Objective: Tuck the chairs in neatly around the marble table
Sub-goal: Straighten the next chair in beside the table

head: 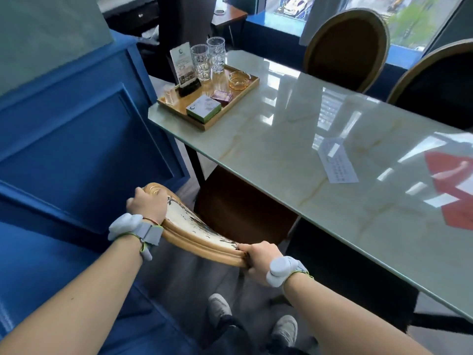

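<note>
Left hand (pixel 146 204) clenched on the left end of the chair back (pixel 194 228), right hand (pixel 261 257) clamped on the right end — both grasping the gilt frame. Chair's top rail runs left-far to right-near, roughly parallel w/ the marble table (pixel 294 160) edge. Seat (pixel 240 208) lies ahead of the grip, partly under the tabletop already; push dir = fwd-right, left hand nearer the table. Chair legs hidden, so can't tell floor clearance. Two more chairs (pixel 348 49) on the far side, right one cut off by the frame edge.
</note>
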